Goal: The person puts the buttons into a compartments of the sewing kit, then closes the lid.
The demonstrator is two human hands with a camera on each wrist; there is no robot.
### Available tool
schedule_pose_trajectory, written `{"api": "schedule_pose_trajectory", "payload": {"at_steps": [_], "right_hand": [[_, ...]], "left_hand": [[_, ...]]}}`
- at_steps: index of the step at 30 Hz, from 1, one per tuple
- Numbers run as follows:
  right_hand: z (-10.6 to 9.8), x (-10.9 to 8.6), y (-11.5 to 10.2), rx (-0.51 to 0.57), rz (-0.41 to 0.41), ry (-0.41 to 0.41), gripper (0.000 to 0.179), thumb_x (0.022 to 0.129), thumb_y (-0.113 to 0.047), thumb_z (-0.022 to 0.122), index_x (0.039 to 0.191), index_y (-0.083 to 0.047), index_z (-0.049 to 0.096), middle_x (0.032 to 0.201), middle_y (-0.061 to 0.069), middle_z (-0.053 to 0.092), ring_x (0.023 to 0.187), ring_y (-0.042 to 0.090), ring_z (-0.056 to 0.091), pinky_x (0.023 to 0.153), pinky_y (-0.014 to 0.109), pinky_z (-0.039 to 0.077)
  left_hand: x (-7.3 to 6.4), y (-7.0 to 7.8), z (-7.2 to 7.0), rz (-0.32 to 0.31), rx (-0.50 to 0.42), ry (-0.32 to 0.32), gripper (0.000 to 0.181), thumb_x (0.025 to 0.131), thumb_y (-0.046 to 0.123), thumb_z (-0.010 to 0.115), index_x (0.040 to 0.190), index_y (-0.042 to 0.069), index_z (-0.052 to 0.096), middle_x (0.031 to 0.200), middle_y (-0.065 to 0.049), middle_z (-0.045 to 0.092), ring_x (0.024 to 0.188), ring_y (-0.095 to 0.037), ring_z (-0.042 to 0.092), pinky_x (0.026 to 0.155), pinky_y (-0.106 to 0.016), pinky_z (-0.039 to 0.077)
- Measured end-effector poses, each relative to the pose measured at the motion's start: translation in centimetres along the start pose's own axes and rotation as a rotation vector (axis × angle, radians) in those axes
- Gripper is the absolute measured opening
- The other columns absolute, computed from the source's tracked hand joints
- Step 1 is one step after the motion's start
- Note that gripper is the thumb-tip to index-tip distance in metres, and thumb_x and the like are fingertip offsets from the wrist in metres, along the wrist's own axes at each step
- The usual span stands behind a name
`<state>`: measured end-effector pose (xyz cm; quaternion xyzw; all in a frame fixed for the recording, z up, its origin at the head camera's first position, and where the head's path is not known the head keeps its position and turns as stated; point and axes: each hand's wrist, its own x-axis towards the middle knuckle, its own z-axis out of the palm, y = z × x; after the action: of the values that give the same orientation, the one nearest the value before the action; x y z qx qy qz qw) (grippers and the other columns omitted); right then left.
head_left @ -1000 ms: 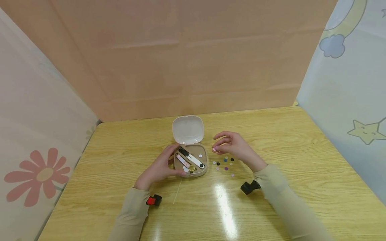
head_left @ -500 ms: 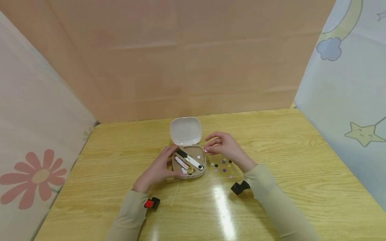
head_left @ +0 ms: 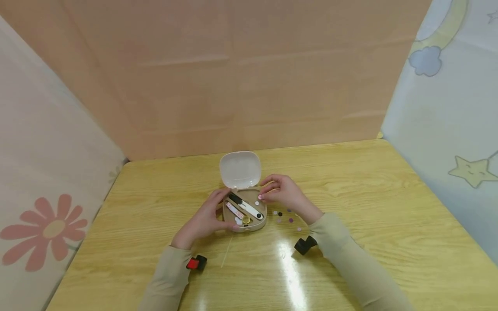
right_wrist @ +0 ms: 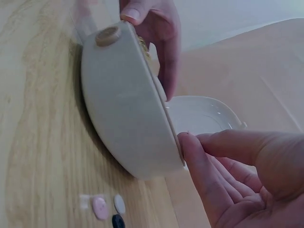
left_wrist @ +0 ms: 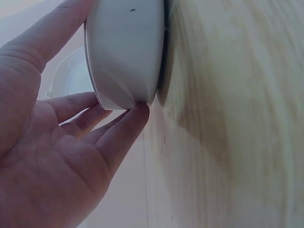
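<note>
A beige sewing box (head_left: 257, 225) stands on the table with its lid (head_left: 240, 169) raised at the back. My left hand (head_left: 204, 221) grips its left side, thumb at the front and fingers toward the back. Over the box's right rim, my right hand (head_left: 285, 194) pinches a small pale pink button (head_left: 260, 197) between thumb and fingertips. Inside the box lie white thread snips (head_left: 249, 208) with a dark end, a pink-and-white tape strip (head_left: 234, 210), a gold ring-shaped piece (head_left: 246, 220) and a white button (head_left: 256, 203). In the right wrist view the button is mostly hidden by my fingertips.
Several loose buttons lie right of the box, including a purple button (head_left: 291, 220), a black button (head_left: 280, 214) and a pink button (right_wrist: 100, 208). A thin pale strand (head_left: 226, 252) lies in front of the box. An orange-brown backdrop (head_left: 249, 86) closes off the table's back.
My right hand has moved left with the pinched button, from beside the box to over its right rim. My left hand has kept its grip on the box.
</note>
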<state>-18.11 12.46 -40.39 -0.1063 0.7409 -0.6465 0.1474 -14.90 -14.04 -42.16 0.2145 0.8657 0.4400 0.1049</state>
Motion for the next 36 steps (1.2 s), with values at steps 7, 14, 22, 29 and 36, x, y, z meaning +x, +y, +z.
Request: {"api": "schedule_pose_trajectory", "payload": {"at_steps": [7,14,22,29,36], "right_hand": [[0.8,0.1,0.2,-0.011,-0.008,0.045,0.032,0.081,0.008,0.071,0.109,0.011,0.058,0.091,0.020,0.067,0.078,0.027,0.069,0.070,0.035,0.059],[1.0,0.3,0.4,-0.005,-0.014,0.070,0.035,0.080,0.005,0.074,0.110,0.011,0.058,0.092,0.023,0.067,0.079,0.029,0.069,0.070,0.035,0.059],[1.1,0.0,0.5,-0.063,-0.028,0.106,0.030,0.080,0.004,0.074,0.106,0.008,0.060,0.086,0.014,0.069,0.074,0.024,0.068,0.065,0.034,0.059],[1.1,0.0,0.5,-0.099,-0.030,0.136,0.027,0.080,0.003,0.074,0.104,0.005,0.062,0.084,0.011,0.069,0.074,0.025,0.068,0.062,0.035,0.059],[0.9,-0.3,0.1,-0.073,-0.035,0.080,0.025,0.085,0.003,0.069,0.107,0.008,0.059,0.090,0.017,0.069,0.079,0.029,0.068,0.068,0.044,0.059]], "left_hand": [[0.0,-0.1,0.0,0.007,-0.010,-0.013,0.104,0.067,0.034,0.087,0.151,0.016,0.029,0.140,-0.001,0.036,0.132,-0.023,0.035,0.107,-0.042,0.036],[-0.1,0.4,-0.1,0.016,-0.007,-0.013,0.102,0.069,0.031,0.087,0.151,0.012,0.028,0.140,-0.004,0.037,0.132,-0.024,0.036,0.106,-0.043,0.037],[-0.1,0.1,0.0,0.034,-0.037,-0.021,0.103,0.067,0.029,0.087,0.150,0.010,0.028,0.141,-0.006,0.036,0.132,-0.027,0.035,0.102,-0.042,0.042],[0.0,0.2,0.0,0.026,-0.034,-0.025,0.102,0.068,0.031,0.087,0.150,0.013,0.029,0.140,-0.002,0.036,0.132,-0.023,0.035,0.103,-0.040,0.041],[0.0,0.1,0.0,0.032,-0.026,-0.016,0.104,0.066,0.029,0.088,0.150,0.010,0.029,0.142,-0.006,0.036,0.133,-0.028,0.035,0.103,-0.043,0.041]]}}
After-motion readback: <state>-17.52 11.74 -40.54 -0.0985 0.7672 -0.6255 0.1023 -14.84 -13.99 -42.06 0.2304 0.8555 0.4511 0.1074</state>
